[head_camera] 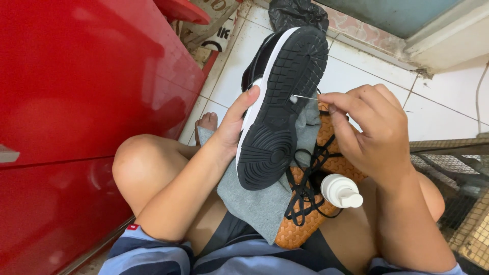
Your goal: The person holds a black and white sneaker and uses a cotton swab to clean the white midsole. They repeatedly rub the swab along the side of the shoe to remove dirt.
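We look down at our lap. Our left hand (235, 121) grips a black shoe (281, 104), sole up, by its white edge. Our right hand (374, 127) pinches a thin pin (304, 97) against the sole. A grey cloth (262, 201), laces (305, 186) and white bottle (340, 191) lie below.

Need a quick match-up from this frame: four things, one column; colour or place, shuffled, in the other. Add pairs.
1. shoe
2. cloth
3. pump bottle
4. thin pick

A. white, lying on the lap
B. grey, draped under the sole
C. sole up, in the left hand
D. pinched by the right hand, tip at the sole

Pairs: 1-C, 2-B, 3-A, 4-D
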